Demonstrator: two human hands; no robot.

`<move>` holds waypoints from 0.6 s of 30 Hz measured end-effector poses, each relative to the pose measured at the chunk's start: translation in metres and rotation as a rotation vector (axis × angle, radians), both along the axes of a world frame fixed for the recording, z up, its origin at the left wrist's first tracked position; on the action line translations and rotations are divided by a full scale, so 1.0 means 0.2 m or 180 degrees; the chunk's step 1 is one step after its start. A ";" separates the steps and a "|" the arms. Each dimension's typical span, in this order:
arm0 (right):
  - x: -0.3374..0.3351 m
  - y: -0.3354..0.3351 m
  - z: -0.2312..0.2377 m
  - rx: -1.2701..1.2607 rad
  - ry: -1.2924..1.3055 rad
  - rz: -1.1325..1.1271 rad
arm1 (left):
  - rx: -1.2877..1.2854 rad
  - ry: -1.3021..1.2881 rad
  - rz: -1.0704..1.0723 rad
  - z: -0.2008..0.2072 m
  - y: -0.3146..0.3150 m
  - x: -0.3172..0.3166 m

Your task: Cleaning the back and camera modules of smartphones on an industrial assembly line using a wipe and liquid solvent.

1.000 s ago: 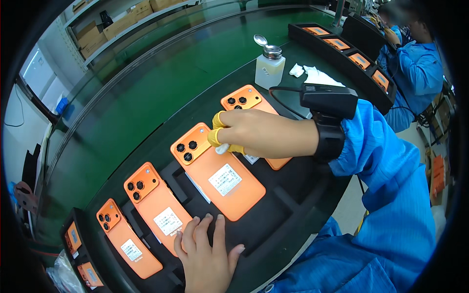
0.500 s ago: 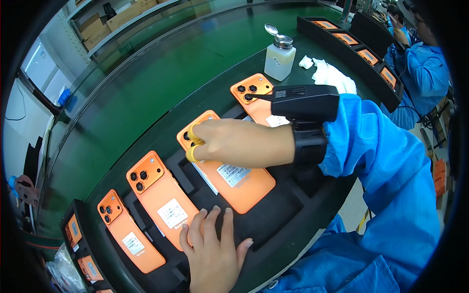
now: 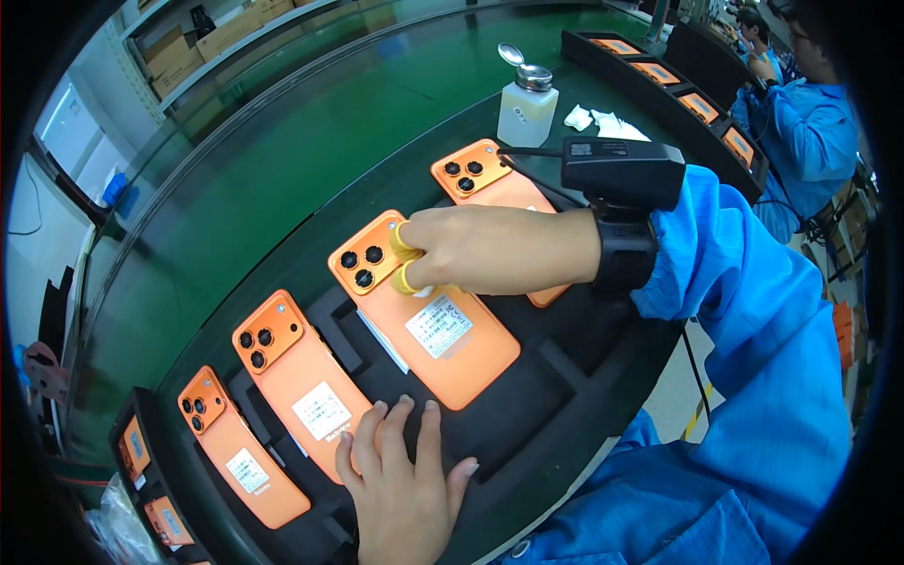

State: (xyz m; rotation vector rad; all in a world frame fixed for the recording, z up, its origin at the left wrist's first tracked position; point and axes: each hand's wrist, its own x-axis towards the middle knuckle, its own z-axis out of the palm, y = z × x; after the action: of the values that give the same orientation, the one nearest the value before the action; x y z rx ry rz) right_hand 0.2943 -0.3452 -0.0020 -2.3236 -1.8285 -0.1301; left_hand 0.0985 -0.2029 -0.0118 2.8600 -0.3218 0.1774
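Note:
Several orange phones lie back-up in a black foam tray [image 3: 565, 377]. My right hand [image 3: 499, 250], with yellow finger cots, pinches a small white wipe [image 3: 424, 292] against the third phone [image 3: 443, 339], just right of its camera block. A black device [image 3: 621, 169] is strapped to that wrist. My left hand [image 3: 405, 480] lies flat on the tray's near edge, its fingertips touching the lower end of the second phone [image 3: 301, 386]. Another phone [image 3: 235, 452] lies at the left, and one [image 3: 480, 179] lies beyond my right hand.
A white dispenser bottle [image 3: 527, 99] and crumpled white wipes [image 3: 603, 122] sit on the green belt behind the tray. A second tray of phones [image 3: 678, 85] stands at the back right in front of a co-worker in blue [image 3: 810, 122]. Another tray [image 3: 141, 452] adjoins at the lower left.
My right hand slid left across the third phone's camera block and came back to its right side. My left hand has stayed flat on the tray.

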 end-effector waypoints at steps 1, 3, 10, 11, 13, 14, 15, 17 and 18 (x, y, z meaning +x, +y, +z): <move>0.01 -0.02 -0.02 0.0192 -0.0096 0.0036 | 0.0002 -0.0006 -0.0028 0.00 0.00 0.00; 0.01 -0.01 -0.03 0.0388 -0.0186 0.0079 | 0.0008 -0.0006 -0.0048 0.01 0.00 0.00; -0.03 0.07 -0.01 0.0390 -0.0042 0.0521 | -0.0019 0.0116 -0.0038 0.02 0.00 0.00; -0.02 0.06 -0.01 0.0320 -0.0044 0.0480 | -0.0027 0.0143 -0.0020 0.02 0.00 0.01; -0.01 0.01 0.00 0.0235 -0.0051 0.0412 | -0.0033 0.0148 -0.0041 0.02 0.00 0.01; 0.00 -0.02 0.01 0.0223 -0.0066 0.0277 | -0.0037 0.0147 -0.0048 0.02 -0.01 0.01; 0.01 -0.05 0.02 0.0217 -0.0074 0.0156 | -0.0039 0.0155 -0.0051 0.02 -0.01 0.01; 0.02 -0.08 0.02 0.0190 -0.0099 0.0093 | -0.0033 0.0158 -0.0054 0.02 -0.01 0.01; 0.02 -0.09 0.02 0.0165 -0.0127 0.0034 | -0.0034 0.0166 -0.0058 0.02 -0.01 0.01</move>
State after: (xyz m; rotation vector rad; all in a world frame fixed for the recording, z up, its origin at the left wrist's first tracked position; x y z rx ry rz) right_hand 0.2982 -0.3634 0.0011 -2.2921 -1.8331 -0.2215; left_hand 0.1005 -0.2043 -0.0070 2.8445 -0.3354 0.1006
